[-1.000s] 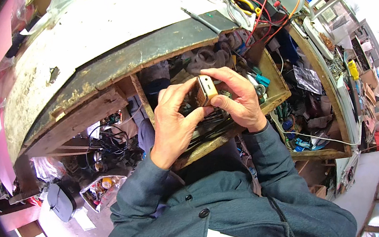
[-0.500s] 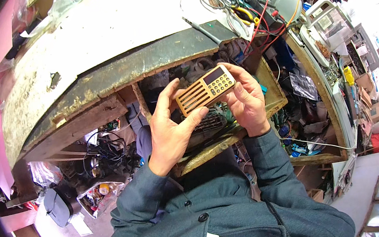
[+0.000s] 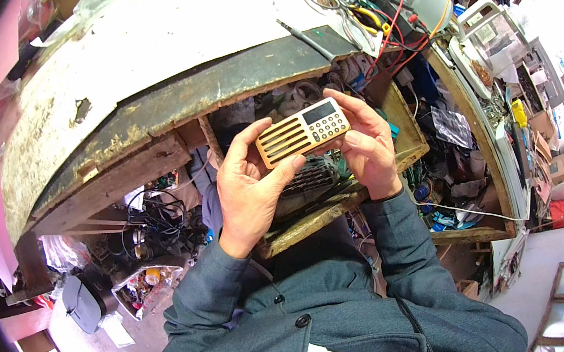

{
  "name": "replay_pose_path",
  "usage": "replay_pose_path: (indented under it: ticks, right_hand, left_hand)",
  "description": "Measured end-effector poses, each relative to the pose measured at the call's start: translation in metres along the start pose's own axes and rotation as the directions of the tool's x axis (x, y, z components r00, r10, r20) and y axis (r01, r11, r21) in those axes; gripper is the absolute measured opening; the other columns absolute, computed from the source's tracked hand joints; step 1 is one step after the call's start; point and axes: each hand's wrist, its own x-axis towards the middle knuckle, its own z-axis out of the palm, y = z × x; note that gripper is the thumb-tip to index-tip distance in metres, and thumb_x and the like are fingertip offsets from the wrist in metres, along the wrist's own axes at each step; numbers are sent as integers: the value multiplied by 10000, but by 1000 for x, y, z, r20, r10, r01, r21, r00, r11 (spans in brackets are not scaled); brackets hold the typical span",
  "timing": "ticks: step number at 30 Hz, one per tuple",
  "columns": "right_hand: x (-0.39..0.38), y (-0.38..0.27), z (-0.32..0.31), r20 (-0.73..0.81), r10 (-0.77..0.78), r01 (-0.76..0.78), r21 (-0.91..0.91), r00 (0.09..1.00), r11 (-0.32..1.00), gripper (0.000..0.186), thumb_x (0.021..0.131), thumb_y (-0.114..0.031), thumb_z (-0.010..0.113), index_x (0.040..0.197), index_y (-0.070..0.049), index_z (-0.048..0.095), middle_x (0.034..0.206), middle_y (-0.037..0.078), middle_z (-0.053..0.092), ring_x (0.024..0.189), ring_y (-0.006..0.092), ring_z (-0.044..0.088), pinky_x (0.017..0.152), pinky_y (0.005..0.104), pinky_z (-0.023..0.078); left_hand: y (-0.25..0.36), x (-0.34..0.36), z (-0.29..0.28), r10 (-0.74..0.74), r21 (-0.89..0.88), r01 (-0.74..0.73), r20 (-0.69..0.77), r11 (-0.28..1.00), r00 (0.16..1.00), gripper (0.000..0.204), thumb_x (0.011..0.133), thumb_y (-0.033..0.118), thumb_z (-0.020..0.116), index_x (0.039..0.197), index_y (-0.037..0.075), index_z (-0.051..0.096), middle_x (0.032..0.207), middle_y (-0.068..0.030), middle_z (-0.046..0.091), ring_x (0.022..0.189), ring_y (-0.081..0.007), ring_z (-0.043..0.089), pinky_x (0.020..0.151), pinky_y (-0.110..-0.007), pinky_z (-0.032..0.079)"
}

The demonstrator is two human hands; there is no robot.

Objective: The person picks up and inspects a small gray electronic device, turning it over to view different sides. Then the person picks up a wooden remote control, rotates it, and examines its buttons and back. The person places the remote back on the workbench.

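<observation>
A small gold pocket radio (image 3: 303, 132) with speaker slots, a little screen and a keypad is held face up between both hands. My left hand (image 3: 248, 187) grips its left end, thumb under the lower edge. My right hand (image 3: 363, 145) holds the right end, fingers curled around the keypad side. Both hands hover over an open wooden drawer (image 3: 405, 150) pulled out from the workbench, packed with parts and cables.
The worn workbench top (image 3: 141, 59) curves across the back. Tangled wires and tools (image 3: 373, 3) lie at the back right. A cluttered side shelf (image 3: 500, 121) runs down the right. Cables and a black case (image 3: 83, 302) sit on the floor at left.
The radio has been turned from edge-on to face up and its front now shows fully. Both hands lifted slightly above the drawer.
</observation>
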Motion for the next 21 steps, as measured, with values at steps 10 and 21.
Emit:
replay_pose_path:
  ticks: [10, 21]
  right_hand:
    - [-1, 7, -4, -52, -44, 40, -88, 998, 995, 539, 904, -169, 652, 1368, 75, 523, 1226, 153, 673, 1087, 207, 665, 944, 350, 549]
    - [-3, 9, -10, -97, 87, -102, -162, 991, 981, 426, 898, -188, 640, 1233, 72, 599, 1109, 130, 702, 1016, 165, 668, 944, 301, 510]
  left_hand:
    - [1, 0, -1, -9, -62, 11, 23, 998, 1000, 601, 845, -47, 772, 1377, -53, 492, 1265, -153, 634, 1166, -217, 633, 1040, -334, 504]
    - [1, 0, -3, -11, -65, 11, -11, 998, 1000, 589, 873, -57, 750, 1390, -41, 468, 1245, -127, 622, 1133, -190, 641, 968, -297, 554]
